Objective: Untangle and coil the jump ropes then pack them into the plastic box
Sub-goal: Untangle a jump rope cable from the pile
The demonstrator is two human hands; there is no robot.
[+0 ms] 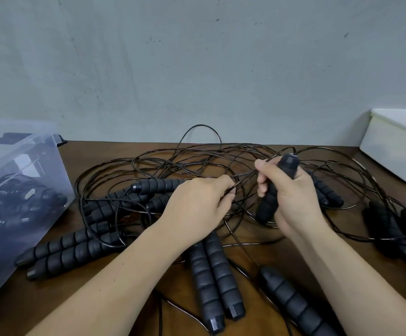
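So the right hand has its fingers wrapped tight round one black foam handle, held upright-ish above the mess. The left hand is pinching a few thin black cords just beside it. The tangled jump ropes are sprawled across the brown tabletop, handles everywhere. The clear plastic box sits at the left edge with some ropes already inside. There's a white bin far right.
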